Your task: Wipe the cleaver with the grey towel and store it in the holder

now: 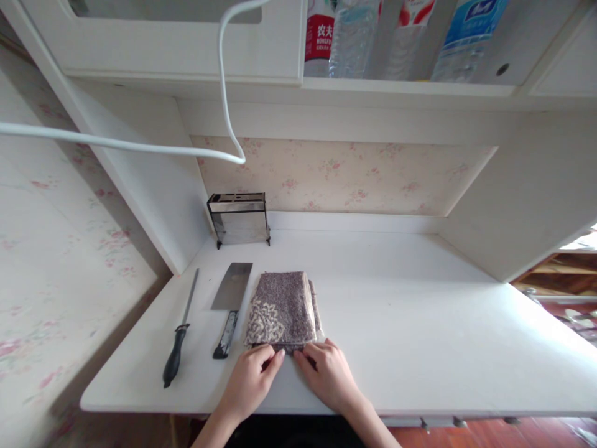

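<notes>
A folded brown towel [284,308] with a cream floral pattern lies flat on the white desk, near its front edge. My left hand [256,370] pinches the towel's near edge at its left part. At the right part of that same edge, my right hand [325,370] is also closed on the cloth, thumb and fingers together. Left of the towel lies a cleaver [232,292], its broad blade pointing away and its black, worn handle toward me. Farther left is a sharpening steel [178,339] with a black handle.
An empty knife block [237,218] with clear sides stands at the back left. Several plastic bottles [354,40] fill the shelf above. A white cable [140,147] hangs across the upper left. White side panels [517,193] bound the desk [420,336].
</notes>
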`<state>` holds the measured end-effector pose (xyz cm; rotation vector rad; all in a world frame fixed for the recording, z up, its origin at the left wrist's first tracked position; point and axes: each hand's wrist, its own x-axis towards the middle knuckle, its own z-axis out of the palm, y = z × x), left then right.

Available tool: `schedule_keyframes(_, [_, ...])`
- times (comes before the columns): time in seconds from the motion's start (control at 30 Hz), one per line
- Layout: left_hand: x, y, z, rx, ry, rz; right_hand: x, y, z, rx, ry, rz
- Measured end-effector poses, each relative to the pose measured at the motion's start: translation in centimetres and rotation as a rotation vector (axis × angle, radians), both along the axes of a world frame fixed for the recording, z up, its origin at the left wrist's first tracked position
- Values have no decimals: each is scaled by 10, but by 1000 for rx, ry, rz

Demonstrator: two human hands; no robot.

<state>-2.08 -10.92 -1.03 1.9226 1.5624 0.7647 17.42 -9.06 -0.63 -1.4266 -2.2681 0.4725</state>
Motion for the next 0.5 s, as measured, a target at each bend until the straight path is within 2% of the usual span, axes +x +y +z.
schedule_keyframes(0.27, [1,0,-1,-53,-58,9,0,0,0,-11,33,-5])
schedule_keyframes(0.4, [-7,4,3,-214,-311,70,1,-1,0,-79,135,-13])
schedule_keyframes(0.5, [-25,18,23,-238,-530,130,6,3,-1,-272,335,-76])
